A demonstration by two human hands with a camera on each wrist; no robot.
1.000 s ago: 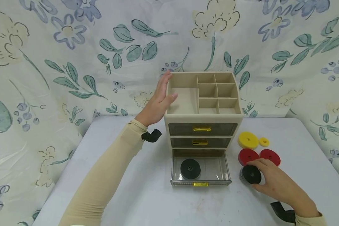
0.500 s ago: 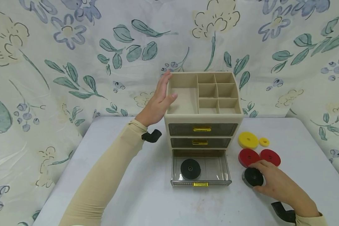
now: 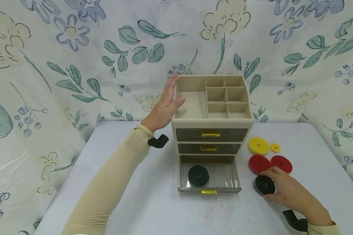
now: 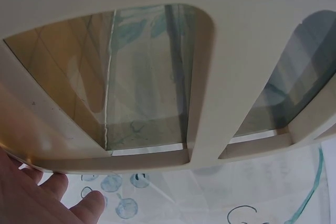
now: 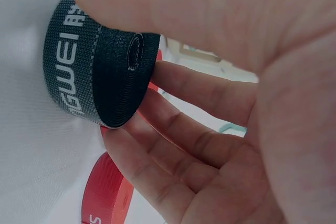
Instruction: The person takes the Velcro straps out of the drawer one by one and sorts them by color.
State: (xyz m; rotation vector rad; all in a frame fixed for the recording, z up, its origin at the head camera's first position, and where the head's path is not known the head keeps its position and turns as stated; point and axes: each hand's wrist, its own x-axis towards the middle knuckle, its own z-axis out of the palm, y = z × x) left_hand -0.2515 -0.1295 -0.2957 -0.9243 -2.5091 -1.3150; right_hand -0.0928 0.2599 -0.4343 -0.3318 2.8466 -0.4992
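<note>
On the right of the table, my right hand (image 3: 288,191) grips a black roll of woven tape (image 3: 264,185) between thumb and fingers. White lettering runs round the roll's side (image 5: 65,72) in the right wrist view. My left hand (image 3: 164,106) rests against the left wall of a cream desktop drawer organizer (image 3: 212,120), thumb over its top edge. In the left wrist view, left fingertips (image 4: 89,203) show at the organizer's edge. The organizer's clear bottom drawer (image 3: 223,173) stands pulled out, with another black tape roll (image 3: 198,176) lying inside at the left.
Two red rolls, the left one (image 3: 259,164) and the right one (image 3: 281,164), lie just behind the gripped roll. Further back are a large yellow roll (image 3: 258,146) and a small yellow roll (image 3: 275,148). A floral cloth (image 3: 129,65) hangs behind the white table (image 3: 141,195).
My right hand and the black roll in it have shifted slightly right and toward me, away from the open drawer. The left hand stays put.
</note>
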